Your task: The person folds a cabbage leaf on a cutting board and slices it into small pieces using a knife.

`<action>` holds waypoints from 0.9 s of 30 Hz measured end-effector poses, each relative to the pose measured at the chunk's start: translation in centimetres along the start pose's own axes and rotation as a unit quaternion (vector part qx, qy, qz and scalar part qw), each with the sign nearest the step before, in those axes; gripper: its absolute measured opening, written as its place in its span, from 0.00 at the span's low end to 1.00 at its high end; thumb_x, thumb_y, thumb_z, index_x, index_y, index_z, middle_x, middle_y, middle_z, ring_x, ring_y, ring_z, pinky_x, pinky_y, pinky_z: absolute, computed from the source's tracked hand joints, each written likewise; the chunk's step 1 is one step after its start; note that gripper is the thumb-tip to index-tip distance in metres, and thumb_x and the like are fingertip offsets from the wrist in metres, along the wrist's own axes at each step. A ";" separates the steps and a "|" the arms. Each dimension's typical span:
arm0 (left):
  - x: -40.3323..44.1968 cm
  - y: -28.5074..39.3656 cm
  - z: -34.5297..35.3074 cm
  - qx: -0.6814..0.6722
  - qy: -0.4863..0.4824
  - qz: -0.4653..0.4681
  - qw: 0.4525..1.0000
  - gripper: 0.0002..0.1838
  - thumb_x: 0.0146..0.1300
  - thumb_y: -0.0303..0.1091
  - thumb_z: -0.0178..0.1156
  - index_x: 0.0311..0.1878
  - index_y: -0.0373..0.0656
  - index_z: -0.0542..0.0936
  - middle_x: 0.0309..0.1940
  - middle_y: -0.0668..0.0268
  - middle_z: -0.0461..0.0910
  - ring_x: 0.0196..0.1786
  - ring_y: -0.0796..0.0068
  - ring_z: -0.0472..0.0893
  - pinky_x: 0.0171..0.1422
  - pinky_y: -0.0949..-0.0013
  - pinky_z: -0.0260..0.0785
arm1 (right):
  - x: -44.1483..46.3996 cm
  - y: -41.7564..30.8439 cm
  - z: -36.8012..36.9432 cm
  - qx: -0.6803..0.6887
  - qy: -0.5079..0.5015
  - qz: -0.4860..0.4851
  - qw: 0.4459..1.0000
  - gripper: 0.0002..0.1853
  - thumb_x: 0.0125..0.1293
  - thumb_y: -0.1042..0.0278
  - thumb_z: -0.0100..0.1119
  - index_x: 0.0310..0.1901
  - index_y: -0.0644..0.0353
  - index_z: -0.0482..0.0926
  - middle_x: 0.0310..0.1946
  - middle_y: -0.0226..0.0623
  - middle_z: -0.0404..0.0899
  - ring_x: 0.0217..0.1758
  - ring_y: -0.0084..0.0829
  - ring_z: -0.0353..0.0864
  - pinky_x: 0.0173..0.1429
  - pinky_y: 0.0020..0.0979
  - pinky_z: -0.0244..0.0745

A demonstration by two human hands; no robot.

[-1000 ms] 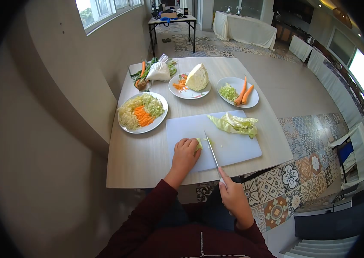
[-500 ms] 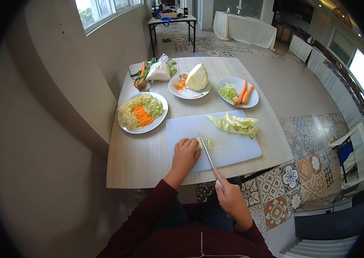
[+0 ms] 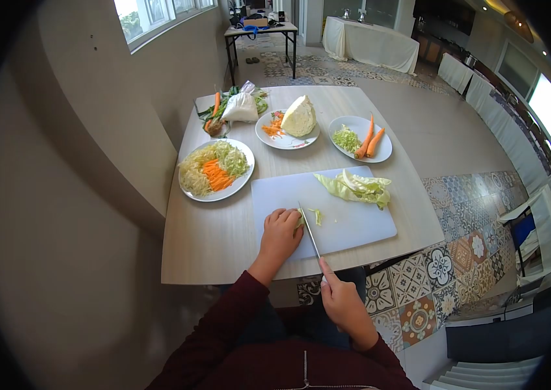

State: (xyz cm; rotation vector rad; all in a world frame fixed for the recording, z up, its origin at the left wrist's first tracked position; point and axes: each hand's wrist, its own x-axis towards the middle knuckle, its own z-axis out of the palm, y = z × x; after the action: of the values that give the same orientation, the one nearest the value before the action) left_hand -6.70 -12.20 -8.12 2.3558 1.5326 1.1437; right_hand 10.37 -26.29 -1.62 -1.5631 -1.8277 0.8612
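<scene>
A small cabbage piece (image 3: 300,223) is pinned on the white cutting board (image 3: 275,192) under the bent fingers of the left hand (image 3: 281,233), with most of it hidden. The knife (image 3: 310,234) is gripped by its handle in the closed right hand (image 3: 344,300), and its blade is set right beside the held piece. A few cut shreds (image 3: 316,216) are seen just to the right of the blade.

The slicing is judged to be partly done. On the near left plate (image 3: 241,184), carrot strips (image 3: 217,175), green shreds (image 3: 231,158) and pale shreds (image 3: 193,173) are heaped in separate patches. Finely cut greens (image 3: 345,138) are held on the right plate (image 3: 386,151) beside two whole carrots (image 3: 370,140), by which no knife work is shown.

Loose cabbage leaves (image 3: 353,188) are laid uncut at the far right of the board, and a large cabbage wedge (image 3: 299,118) is set next to carrot bits (image 3: 273,126) on the middle plate (image 3: 288,146). At the far left of the counter (image 3: 214,240), a tied bag (image 3: 241,108) is rested among unprepared vegetables (image 3: 214,127).
</scene>
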 end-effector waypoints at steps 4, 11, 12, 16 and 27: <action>0.0 -0.1 -0.2 -0.014 -0.007 0.002 1.000 0.14 0.57 0.30 0.64 0.47 0.41 0.78 0.49 0.61 0.82 0.57 0.54 0.77 0.62 0.52 0.66 | -0.3 -0.7 -0.5 -0.013 -0.019 0.015 1.000 0.27 0.71 0.72 0.50 0.72 0.61 0.65 0.22 0.61 0.75 0.27 0.59 0.79 0.33 0.47 0.72; -0.1 -0.3 0.1 -0.015 0.010 0.000 1.000 0.15 0.55 0.29 0.67 0.46 0.42 0.78 0.49 0.61 0.83 0.57 0.53 0.78 0.63 0.53 0.67 | -0.3 -1.4 -1.0 -0.030 -0.064 0.037 0.997 0.29 0.70 0.70 0.48 0.73 0.65 0.61 0.23 0.64 0.77 0.29 0.63 0.80 0.38 0.55 0.75; -0.1 -0.3 0.1 -0.014 0.009 -0.001 1.000 0.15 0.55 0.29 0.67 0.46 0.42 0.78 0.49 0.61 0.83 0.57 0.53 0.78 0.63 0.53 0.67 | -0.1 -1.3 -0.9 -0.033 -0.068 0.039 0.996 0.29 0.70 0.70 0.48 0.73 0.65 0.61 0.23 0.65 0.77 0.30 0.63 0.80 0.38 0.55 0.75; -0.2 -0.3 0.1 -0.012 0.004 -0.004 1.000 0.16 0.54 0.29 0.68 0.47 0.42 0.79 0.50 0.61 0.83 0.58 0.53 0.78 0.63 0.53 0.67 | 1.4 -1.1 -0.3 -0.020 -0.044 0.033 0.998 0.28 0.71 0.71 0.47 0.72 0.65 0.63 0.21 0.63 0.75 0.26 0.60 0.79 0.34 0.49 0.73; -0.2 -0.6 0.4 -0.011 0.010 0.001 1.000 0.15 0.56 0.31 0.67 0.47 0.42 0.79 0.48 0.60 0.83 0.57 0.53 0.77 0.63 0.52 0.66 | 4.7 -0.1 1.6 -0.051 -0.035 0.017 0.998 0.30 0.70 0.71 0.45 0.73 0.68 0.58 0.26 0.68 0.78 0.32 0.66 0.80 0.42 0.59 0.75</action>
State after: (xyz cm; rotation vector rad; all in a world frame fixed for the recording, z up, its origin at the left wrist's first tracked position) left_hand -6.92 -12.01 -8.77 2.3392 1.5151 1.1834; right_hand 8.34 -21.80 -2.48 -1.6504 -1.9265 0.8612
